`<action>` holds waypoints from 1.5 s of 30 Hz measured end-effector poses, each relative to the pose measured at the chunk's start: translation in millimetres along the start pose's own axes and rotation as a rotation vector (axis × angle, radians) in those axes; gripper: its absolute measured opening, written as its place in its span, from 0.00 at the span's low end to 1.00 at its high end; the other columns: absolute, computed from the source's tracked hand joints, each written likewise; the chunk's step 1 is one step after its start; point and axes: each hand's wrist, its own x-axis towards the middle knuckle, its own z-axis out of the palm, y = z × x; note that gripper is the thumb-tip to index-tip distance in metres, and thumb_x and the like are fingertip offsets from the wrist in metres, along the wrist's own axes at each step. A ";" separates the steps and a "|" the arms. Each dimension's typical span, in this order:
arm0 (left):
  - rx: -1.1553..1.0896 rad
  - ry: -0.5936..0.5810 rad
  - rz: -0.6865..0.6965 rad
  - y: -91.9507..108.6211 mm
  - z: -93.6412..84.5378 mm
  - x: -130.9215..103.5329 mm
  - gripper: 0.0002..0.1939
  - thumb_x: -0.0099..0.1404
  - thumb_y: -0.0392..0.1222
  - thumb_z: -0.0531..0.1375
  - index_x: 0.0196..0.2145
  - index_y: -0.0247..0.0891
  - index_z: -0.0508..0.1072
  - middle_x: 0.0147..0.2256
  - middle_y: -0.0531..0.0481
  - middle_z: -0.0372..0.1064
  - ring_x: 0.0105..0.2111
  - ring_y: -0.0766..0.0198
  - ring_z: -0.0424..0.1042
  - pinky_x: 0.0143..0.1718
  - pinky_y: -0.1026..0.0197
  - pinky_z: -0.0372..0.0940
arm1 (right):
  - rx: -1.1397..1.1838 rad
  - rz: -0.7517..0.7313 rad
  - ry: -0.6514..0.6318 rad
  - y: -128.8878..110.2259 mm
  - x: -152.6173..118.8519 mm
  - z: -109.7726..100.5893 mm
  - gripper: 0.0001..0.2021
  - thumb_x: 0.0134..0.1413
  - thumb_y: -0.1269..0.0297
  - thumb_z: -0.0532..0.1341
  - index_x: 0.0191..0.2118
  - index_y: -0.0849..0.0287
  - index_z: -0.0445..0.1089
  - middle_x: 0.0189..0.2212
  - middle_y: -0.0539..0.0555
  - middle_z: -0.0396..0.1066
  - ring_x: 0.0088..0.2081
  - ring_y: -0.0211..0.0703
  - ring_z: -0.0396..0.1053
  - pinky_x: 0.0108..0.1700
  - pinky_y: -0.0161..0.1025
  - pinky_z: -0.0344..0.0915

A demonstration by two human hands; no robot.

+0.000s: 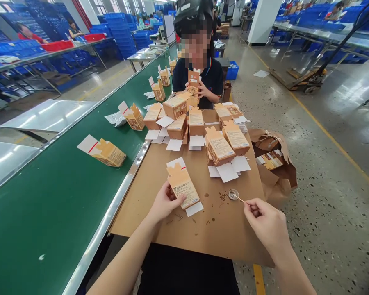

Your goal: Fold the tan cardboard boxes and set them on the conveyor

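My left hand [165,203] grips a flat cardboard box [184,184] by its left edge, thumb on the printed face; white flaps stick out at both ends. Between the thumb and fingers of my right hand [266,221] is a thin stick [240,199]. Its far tip reaches a small clear dish [233,194] on the brown work surface [153,217]. Dark specks lie just left of the dish. Beyond my hands, several made-up boxes [219,145] are piled up with their white flaps hanging out.
Along the left runs a green conveyor belt [64,196] with a metal edge, carrying open boxes [110,153] and a silvery bag [115,118]. Across the table, a person [199,78] holds a box. A brown paper sack [276,180] with flat boxes stands at the right.
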 end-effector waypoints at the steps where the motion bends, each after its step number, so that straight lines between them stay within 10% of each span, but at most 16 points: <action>1: 0.000 -0.013 -0.005 0.4 -0.7 0.2 0.44 0.53 0.65 0.88 0.59 0.42 0.81 0.59 0.34 0.89 0.60 0.36 0.90 0.64 0.35 0.84 | 0.026 -0.017 0.034 -4.6 -7.7 1.6 0.13 0.71 0.56 0.66 0.34 0.50 0.82 0.25 0.51 0.81 0.24 0.44 0.78 0.31 0.37 0.76; 13: -0.016 -0.140 0.013 -2.0 2.8 9.0 0.43 0.55 0.64 0.88 0.59 0.43 0.79 0.64 0.32 0.87 0.62 0.37 0.89 0.64 0.39 0.84 | 0.287 -0.235 -0.132 -51.9 -45.6 100.3 0.16 0.76 0.66 0.62 0.32 0.52 0.78 0.24 0.48 0.78 0.23 0.39 0.76 0.30 0.32 0.74; 25: 0.345 -0.100 0.259 -28.3 11.5 -32.7 0.33 0.62 0.45 0.81 0.64 0.48 0.82 0.57 0.40 0.88 0.56 0.39 0.88 0.60 0.39 0.83 | 0.286 -0.166 0.029 -30.9 -71.1 31.7 0.11 0.75 0.69 0.68 0.37 0.53 0.82 0.24 0.46 0.77 0.21 0.35 0.74 0.27 0.27 0.74; 33: 0.462 -0.038 0.351 -30.5 16.5 -26.9 0.31 0.62 0.42 0.76 0.63 0.47 0.82 0.53 0.43 0.88 0.51 0.44 0.88 0.56 0.44 0.83 | 0.324 -0.152 0.092 -26.1 -68.5 37.7 0.11 0.77 0.63 0.70 0.38 0.53 0.85 0.25 0.48 0.78 0.21 0.37 0.74 0.27 0.30 0.76; 41: 0.519 0.800 0.251 -11.9 -121.4 -59.4 0.35 0.53 0.54 0.82 0.54 0.44 0.78 0.52 0.42 0.87 0.54 0.36 0.88 0.61 0.34 0.82 | 0.322 -0.072 0.013 0.5 -69.4 41.2 0.17 0.75 0.48 0.74 0.36 0.54 0.87 0.24 0.52 0.79 0.20 0.40 0.76 0.28 0.31 0.79; 45: 0.440 0.967 0.175 -5.5 -176.9 -70.2 0.39 0.48 0.53 0.83 0.54 0.46 0.75 0.55 0.38 0.87 0.59 0.35 0.88 0.65 0.35 0.82 | 0.369 -0.052 -0.020 0.7 -66.1 44.3 0.17 0.73 0.48 0.76 0.35 0.54 0.88 0.24 0.51 0.80 0.21 0.42 0.78 0.29 0.31 0.80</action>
